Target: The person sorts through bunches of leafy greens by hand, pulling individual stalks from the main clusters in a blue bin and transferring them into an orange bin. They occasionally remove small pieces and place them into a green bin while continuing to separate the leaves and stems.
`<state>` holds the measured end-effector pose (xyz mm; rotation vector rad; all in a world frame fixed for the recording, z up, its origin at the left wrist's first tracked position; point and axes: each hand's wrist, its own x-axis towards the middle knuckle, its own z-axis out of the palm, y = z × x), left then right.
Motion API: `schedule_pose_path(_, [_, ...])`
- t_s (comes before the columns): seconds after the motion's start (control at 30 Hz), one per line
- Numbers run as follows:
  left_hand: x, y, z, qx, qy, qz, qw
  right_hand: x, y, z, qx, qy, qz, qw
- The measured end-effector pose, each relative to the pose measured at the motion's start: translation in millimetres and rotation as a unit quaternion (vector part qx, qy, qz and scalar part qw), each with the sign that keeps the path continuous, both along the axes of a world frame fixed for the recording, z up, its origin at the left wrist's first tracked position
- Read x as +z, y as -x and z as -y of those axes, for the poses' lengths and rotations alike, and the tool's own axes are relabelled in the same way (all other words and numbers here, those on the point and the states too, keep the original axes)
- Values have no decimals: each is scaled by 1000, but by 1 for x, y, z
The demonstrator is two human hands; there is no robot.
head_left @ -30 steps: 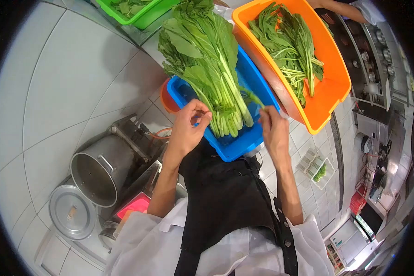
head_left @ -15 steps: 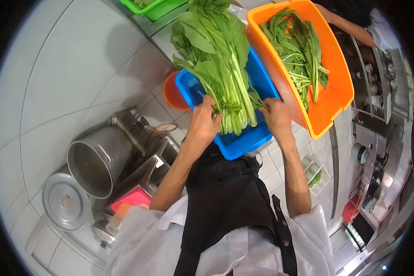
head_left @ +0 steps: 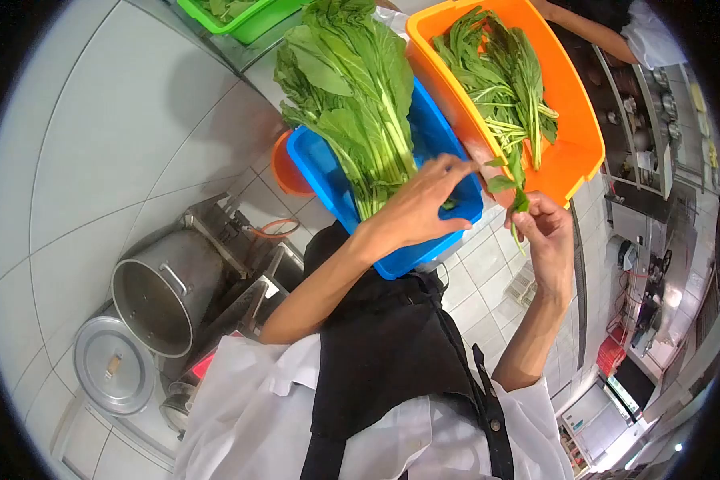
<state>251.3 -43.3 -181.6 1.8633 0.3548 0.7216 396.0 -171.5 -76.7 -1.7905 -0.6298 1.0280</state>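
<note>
My right hand (head_left: pixel 548 232) pinches a small leafy green sprig (head_left: pixel 522 200) beside the near end of the orange basin (head_left: pixel 564 188). Over the blue basin (head_left: pixel 394 260) reaches my left hand (head_left: pixel 424 200), its thumb and fingers apart and nothing in its grip. A large bunch of leafy greens (head_left: pixel 352 96) with long pale stems lies in the blue basin and spreads past its far rim; the left hand hides some of the stem ends. More leafy greens (head_left: pixel 504 88) lie inside the orange basin.
A green basin (head_left: pixel 256 24) with leaves stands at the far left. On the left are a large metal pot (head_left: pixel 168 292), its lid (head_left: pixel 114 364) and an orange-red container (head_left: pixel 288 172) behind the blue basin. Another person's arm (head_left: pixel 588 32) shows at the upper right.
My right hand has moved right, out of the blue basin, with the sprig. My left hand has left the stems and swung right with its fingers spreading. The view has shifted slightly.
</note>
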Motion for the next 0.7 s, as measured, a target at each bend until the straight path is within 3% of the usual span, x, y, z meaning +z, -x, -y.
schedule_pose_path(0.03, [-7, -5, -1, -4, 0, 3, 1000, 0, -5, 2, -4, 0, 3, 1000])
schedule_pose_path(0.1, [-18, -13, -1, -211, 217, -159, 940, 1, -12, 5, -53, -22, 5, 998])
schedule_pose_path(0.13, [-22, -9, 4, -166, 118, -176, 963, 2, -12, 6, -61, -17, 16, 998])
schedule_pose_path(0.17, [-27, -8, 6, -171, 116, -175, 963, 2, -12, 8, -66, -17, 19, 998])
schedule_pose_path(0.23, [-30, -9, 10, -69, -77, -188, 977, -2, -9, 15, -87, -49, -33, 995])
schedule_pose_path(0.27, [-32, -13, 11, -47, -173, -198, 964, -6, -9, 19, -102, -86, -87, 987])
schedule_pose_path(0.37, [-47, -33, 18, -61, -286, -305, 906, -15, -10, 23, -126, -197, -285, 930])
schedule_pose_path(0.4, [-49, -42, 20, -60, -286, -297, 909, -15, -10, 24, -119, -211, -321, 915])
schedule_pose_path(0.47, [-51, -59, 23, -120, -316, -477, 811, -12, -6, 22, -114, -225, -366, 896])
schedule_pose_path(0.7, [-75, -78, 20, -198, -203, -502, 817, -6, -3, 22, -129, -245, -402, 873])
